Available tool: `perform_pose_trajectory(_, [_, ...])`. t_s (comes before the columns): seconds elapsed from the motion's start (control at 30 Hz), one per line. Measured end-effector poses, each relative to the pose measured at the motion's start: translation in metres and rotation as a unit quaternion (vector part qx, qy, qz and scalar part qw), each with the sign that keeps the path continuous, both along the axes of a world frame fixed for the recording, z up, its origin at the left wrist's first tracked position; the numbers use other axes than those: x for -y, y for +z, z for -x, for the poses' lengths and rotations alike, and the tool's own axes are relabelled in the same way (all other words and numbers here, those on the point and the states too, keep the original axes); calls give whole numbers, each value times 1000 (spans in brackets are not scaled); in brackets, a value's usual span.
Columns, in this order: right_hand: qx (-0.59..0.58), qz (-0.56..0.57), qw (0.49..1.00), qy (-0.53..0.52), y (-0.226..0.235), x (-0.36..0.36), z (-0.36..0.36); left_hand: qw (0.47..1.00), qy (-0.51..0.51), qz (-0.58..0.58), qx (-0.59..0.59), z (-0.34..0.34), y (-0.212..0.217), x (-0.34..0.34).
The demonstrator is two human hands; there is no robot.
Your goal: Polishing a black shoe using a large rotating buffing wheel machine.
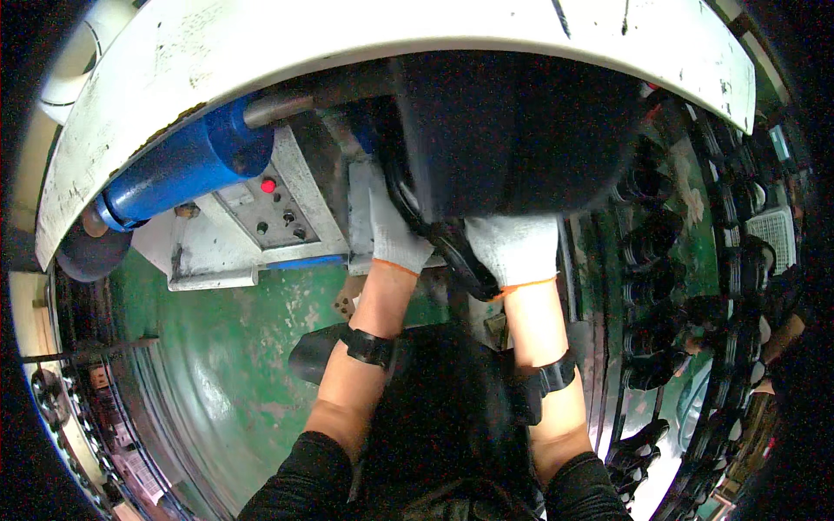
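A black shoe (465, 260) is held at a slant between my two hands, beneath a large dark roller (521, 130) that looks like a polishing wheel. My left hand (395, 230), in a white knit glove with an orange cuff, closes along the shoe's left side. On the other side my right hand (517, 247), gloved the same way, holds the shoe near its lower end. The roller covers the right fingertips and the shoe's far part. Whether the shoe touches the roller cannot be made out.
A white machine hood (391, 26) arches over the roller. To the left are a blue cylindrical housing (187, 161) and a control panel (287, 208) with a red button. Racks of dark shoes (651, 243) line the right side, where another person's arm (784, 339) shows.
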State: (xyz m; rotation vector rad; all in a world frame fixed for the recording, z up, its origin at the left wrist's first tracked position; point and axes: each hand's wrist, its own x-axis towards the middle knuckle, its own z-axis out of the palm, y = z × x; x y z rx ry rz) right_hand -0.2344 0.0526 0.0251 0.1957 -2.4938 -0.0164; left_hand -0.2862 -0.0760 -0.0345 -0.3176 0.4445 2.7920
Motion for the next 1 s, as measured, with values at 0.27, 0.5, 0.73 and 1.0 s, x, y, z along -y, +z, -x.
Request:
perform_pose_trajectory(0.27, [81,73,993,-48,8,-45,-7,999,-34,6,7,-8,-46,-55])
perform_pose_trajectory(0.5, [46,232,971,-36,-11,-52,-124,891,-46,335,-303,5,-90,-61])
perform_pose_trajectory(0.73, [-22,361,932,-33,18,-55,-61,967,-146,-161,-135,5,-59,-72])
perform_pose_trajectory(1.0, [-48,526,848,50,14,-15,-15,1000,2,1,-5,-9,-45,-41])
